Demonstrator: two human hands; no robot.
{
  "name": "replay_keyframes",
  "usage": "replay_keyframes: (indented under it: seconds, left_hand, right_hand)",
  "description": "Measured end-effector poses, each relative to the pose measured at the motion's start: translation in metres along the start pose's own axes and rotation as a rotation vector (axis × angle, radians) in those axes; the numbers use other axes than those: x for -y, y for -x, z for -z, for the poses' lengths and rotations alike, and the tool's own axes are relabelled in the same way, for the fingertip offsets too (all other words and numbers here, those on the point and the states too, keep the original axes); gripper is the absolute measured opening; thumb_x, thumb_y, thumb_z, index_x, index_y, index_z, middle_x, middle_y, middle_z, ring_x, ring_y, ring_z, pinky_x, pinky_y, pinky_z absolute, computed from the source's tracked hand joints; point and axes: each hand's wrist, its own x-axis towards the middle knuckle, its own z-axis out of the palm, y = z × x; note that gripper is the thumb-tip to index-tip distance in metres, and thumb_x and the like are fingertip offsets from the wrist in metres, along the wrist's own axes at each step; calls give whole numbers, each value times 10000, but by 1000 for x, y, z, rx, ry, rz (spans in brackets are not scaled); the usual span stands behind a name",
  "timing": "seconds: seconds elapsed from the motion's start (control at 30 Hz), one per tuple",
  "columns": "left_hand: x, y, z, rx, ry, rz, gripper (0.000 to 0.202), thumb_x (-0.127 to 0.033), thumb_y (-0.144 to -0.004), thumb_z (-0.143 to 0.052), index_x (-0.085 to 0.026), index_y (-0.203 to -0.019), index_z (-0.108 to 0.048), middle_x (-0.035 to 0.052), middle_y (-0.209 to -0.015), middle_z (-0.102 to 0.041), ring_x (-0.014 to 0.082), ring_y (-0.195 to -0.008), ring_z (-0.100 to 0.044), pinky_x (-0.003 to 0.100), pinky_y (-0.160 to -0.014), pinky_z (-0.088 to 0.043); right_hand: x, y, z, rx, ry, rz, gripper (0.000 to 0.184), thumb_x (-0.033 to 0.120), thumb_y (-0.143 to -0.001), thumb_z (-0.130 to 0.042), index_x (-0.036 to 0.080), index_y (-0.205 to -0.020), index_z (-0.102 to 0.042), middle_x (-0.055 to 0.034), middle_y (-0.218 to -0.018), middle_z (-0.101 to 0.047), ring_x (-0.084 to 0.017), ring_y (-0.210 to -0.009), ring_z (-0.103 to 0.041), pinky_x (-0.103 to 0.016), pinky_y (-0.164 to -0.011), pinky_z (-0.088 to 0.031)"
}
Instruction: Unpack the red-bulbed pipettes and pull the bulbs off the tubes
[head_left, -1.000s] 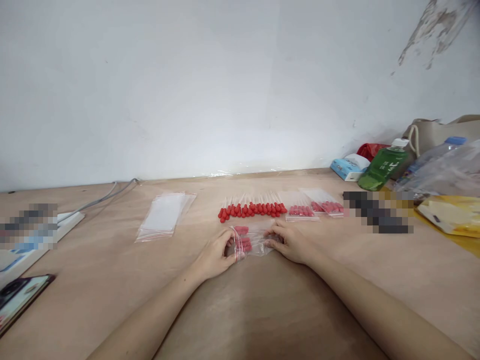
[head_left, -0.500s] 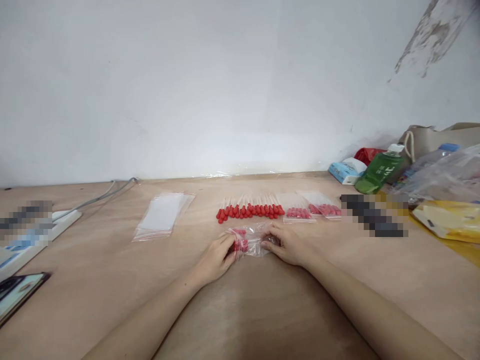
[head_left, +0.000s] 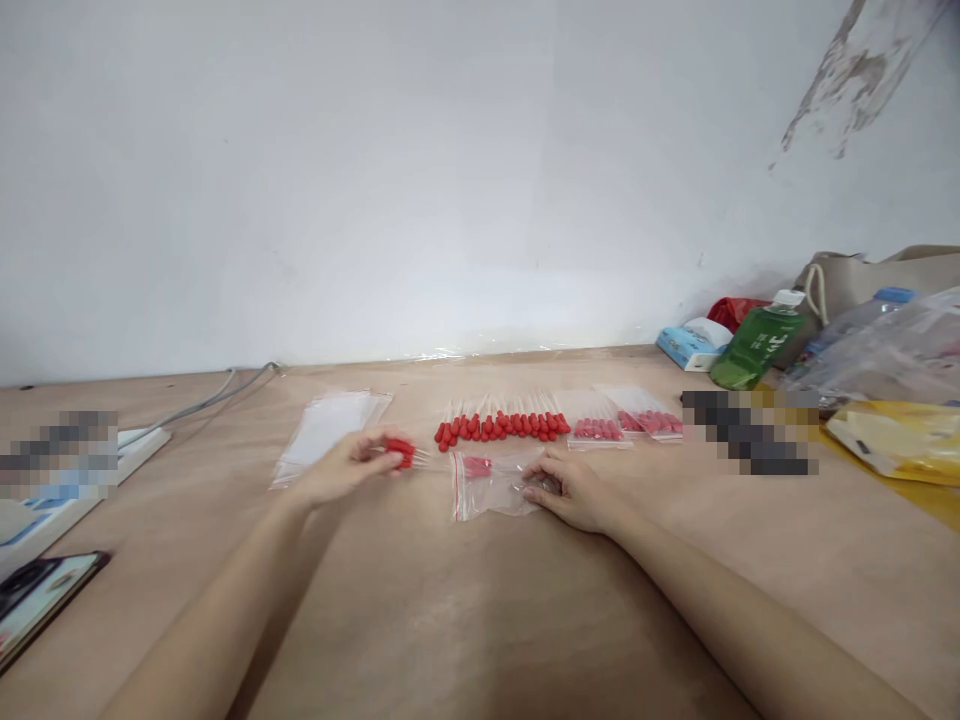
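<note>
In my left hand (head_left: pixel 360 465) several droppers (head_left: pixel 403 453) with red bulbs are pinched, their thin clear stems pointing right toward a clear zip bag (head_left: pixel 487 490). This bag lies flat, its red-lined mouth facing left, with a few red bulbs inside near the top. My right hand (head_left: pixel 566 490) grips the bag's right end between thumb and fingers. Just beyond the bag, a row of loose red-bulbed droppers (head_left: pixel 499 426) lies with stems toward the wall. To the right of the row lie filled bags (head_left: pixel 598 428) of droppers.
A stack of flat zip bags (head_left: pixel 322 430) lies at left, partly behind my left hand. Farther left are a power strip (head_left: pixel 142 445), a cable (head_left: pixel 202 400) and a phone (head_left: pixel 52 600). A green bottle (head_left: pixel 757 345), tissue pack (head_left: pixel 686 347) and yellow bag (head_left: pixel 900 440) stand right.
My left hand has moved left, away from the bag mouth, and now shows droppers in its fingers. Fewer red bulbs show in the bag. My right hand stays put.
</note>
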Motion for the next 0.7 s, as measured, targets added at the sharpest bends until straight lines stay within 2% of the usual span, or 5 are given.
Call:
replay_keyframes:
  seconds: [0.13, 0.23, 0.37, 0.5, 0.7]
  left_hand:
    - [1, 4, 44, -604, -71, -81, 353, -316, -705, -623, -145, -1010, -570, 55, -964, -653, 173, -879, -616, 350, -836, -486]
    - [17, -9, 34, -899, -132, -146, 398, -289, -769, -538, -143, -1137, -493, 74, -1104, -594, 181, -970, -579, 383, -907, -439]
    - [35, -31, -8, -825, -497, -237, 280, -242, -816, -455, -181, -1058, -584, 37, -1077, -615, 202, -984, -572, 346, -906, -429]
    - [36, -44, -37, -540, -893, -315, 322, -131, -827, -375, -197, -1065, -581, 69, -1104, -600, 206, -952, -585, 333, -843, -450]
    - [24, -41, -51, -414, -933, -206, 349, -212, -843, -396, -209, -1172, -512, 73, -1153, -577, 221, -1020, -561, 332, -868, -440]
  right_hand:
    - [0, 0, -1, -4, 6, -7, 147, 283, -767, -558, 194, -881, -588, -36, -824, -549, -137, -743, -518, -266, -666, -417]
    - [0, 0, -1, -11, 2, -2, 142, 283, -769, -553, 195, -877, -585, -40, -846, -552, -138, -748, -520, -268, -673, -419]
    - [0, 1, -1, -9, 5, 5, 136, 276, -769, -551, 193, -871, -587, -37, -828, -547, -140, -754, -522, -269, -677, -418]
    - [0, 1, -1, -13, 12, 6, 144, 289, -770, -553, 195, -872, -590, -37, -822, -545, -142, -755, -523, -271, -678, -419]
    - [0, 1, -1, -22, 6, 23, 154, 283, -770, -559, 196, -893, -591, -38, -850, -541, -134, -754, -516, -265, -683, -420]
